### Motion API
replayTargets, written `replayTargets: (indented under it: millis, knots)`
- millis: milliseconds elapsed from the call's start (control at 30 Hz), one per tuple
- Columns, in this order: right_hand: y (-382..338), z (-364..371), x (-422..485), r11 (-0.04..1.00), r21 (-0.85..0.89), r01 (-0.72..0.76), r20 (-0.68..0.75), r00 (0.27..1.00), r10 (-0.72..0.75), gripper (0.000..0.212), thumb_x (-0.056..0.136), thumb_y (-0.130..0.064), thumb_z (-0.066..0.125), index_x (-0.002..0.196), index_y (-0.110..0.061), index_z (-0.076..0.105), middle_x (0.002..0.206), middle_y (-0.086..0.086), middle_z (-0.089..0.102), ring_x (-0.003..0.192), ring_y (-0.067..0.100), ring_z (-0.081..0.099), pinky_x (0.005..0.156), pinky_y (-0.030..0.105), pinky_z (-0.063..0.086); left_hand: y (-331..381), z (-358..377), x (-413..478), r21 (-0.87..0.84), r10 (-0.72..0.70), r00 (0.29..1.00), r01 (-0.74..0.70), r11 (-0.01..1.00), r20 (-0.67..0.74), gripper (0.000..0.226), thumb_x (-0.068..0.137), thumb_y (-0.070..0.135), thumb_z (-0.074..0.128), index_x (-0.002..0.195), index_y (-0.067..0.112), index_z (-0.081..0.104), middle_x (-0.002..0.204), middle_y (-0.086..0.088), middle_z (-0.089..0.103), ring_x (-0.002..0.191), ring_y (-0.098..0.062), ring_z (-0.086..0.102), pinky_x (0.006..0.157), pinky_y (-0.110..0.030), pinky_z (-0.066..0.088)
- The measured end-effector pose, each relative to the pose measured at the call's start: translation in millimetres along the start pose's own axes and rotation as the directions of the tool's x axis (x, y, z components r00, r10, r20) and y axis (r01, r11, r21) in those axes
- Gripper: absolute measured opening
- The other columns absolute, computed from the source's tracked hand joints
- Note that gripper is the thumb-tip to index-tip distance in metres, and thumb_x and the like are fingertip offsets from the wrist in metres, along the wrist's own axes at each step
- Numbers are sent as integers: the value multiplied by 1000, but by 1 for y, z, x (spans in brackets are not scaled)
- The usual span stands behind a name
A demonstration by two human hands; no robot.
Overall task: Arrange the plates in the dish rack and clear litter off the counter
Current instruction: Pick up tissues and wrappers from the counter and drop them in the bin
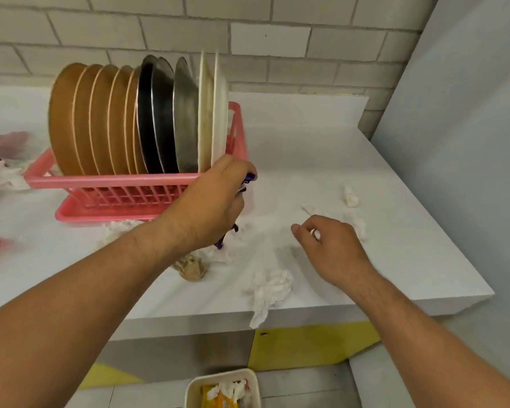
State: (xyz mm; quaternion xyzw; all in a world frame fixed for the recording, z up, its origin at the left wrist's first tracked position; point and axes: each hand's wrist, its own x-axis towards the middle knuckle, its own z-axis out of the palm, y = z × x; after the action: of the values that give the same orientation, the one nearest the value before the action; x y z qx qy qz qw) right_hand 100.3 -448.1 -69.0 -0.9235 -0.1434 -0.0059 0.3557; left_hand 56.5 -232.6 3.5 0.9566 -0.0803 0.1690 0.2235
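The left hand grips a purple wrapper just beside the pink dish rack, where the plates stand upright in a row. The right hand hovers with curled fingers over the counter — whether it pinches anything is unclear — among crumpled tissues

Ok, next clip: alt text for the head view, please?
A person's left hand grips a purple wrapper beside a pink dish rack packed with upright plates, while the right hand hovers over crumpled white tissues strewn on the white counter. A litter-filled bin sits below.
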Motion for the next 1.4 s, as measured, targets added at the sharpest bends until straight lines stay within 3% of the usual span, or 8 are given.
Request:
replayTargets:
  millis: [133, 333, 467, 633, 867, 1067, 1233, 1400]
  knots:
    - [-27, 0, -21, 999, -15, 52, -70, 996, -53, 19, 92, -47, 55, 76, -36, 59, 64, -14, 61, 62, -1, 58, 50, 11, 35, -8, -23, -25, -48, -9, 1000, 9, 999, -12, 27, 98, 11, 47, 124, 18, 50, 118, -1, 56, 99, -19, 53, 85, -28, 46]
    - [-69, 16, -74, 997, 44, 64, -85, 995, -60, 32, 85, -61, 54, 70, -34, 62, 60, -12, 60, 59, 4, 56, 52, 17, 43, -37, -32, -69, -180, 36, 995, -52, 982, -92, 19, 97, 25, 47, 113, 19, 57, 95, 10, 58, 82, -10, 53, 67, -16, 38]
    - [-79, 37, -114, 974, 221, 60, 58, 996, -74, 40, 84, -50, 39, 63, -18, 53, 51, -13, 48, 53, 7, 48, 51, 23, 37, -43, -21, -106, -271, 77, 995, -91, 958, -62, 30, 96, 47, 43, 96, 23, 60, 86, 13, 61, 79, -4, 55, 68, -19, 42]
    - [-70, 68, -152, 973, 227, 29, 237, 968, -84, 22, 81, -31, 35, 63, -30, 47, 60, -9, 48, 62, 11, 45, 61, 39, 40, -47, -4, -160, -253, 100, 993, -80, 964, 65, 33, 96, 45, 39, 80, 23, 58, 75, 12, 58, 74, -6, 53, 67, -26, 42]
    - [-24, 112, -185, 988, 111, -105, 369, 928, 57, 28, 87, -27, 32, 75, -13, 53, 71, 2, 56, 71, 20, 52, 62, 35, 43, -48, 34, -230, -108, -34, 968, 63, 992, 250, 25, 95, 44, 36, 89, 31, 57, 83, 12, 57, 75, -6, 53, 68, -31, 47]
    - [24, 142, -221, 967, 46, -251, 418, 884, 210, 14, 98, -20, 43, 97, -24, 56, 85, -11, 55, 66, 0, 56, 48, 11, 36, -55, 91, -275, -83, -111, 916, 154, 985, 386, 27, 97, 41, 35, 120, 31, 43, 107, 9, 46, 84, -12, 52, 72, -30, 45]
    - [65, 174, -234, 929, 39, -367, 370, 869, 328, 8, 98, -23, 50, 100, -28, 56, 94, -5, 56, 77, 10, 53, 58, 23, 42, -85, 169, -301, -16, -137, 852, 167, 986, 505, 57, 92, 12, 48, 141, 28, 23, 121, 3, 38, 78, -12, 45, 61, -18, 38]
    - [128, 256, -246, 891, 44, -452, 309, 854, 418, 4, 96, -24, 54, 96, -27, 55, 92, -2, 58, 75, 10, 53, 57, 22, 45, -143, 279, -346, 28, -185, 795, 207, 978, 578, 87, 78, 1, 66, 145, 28, 16, 127, -1, 43, 98, -19, 51, 83, -29, 49]
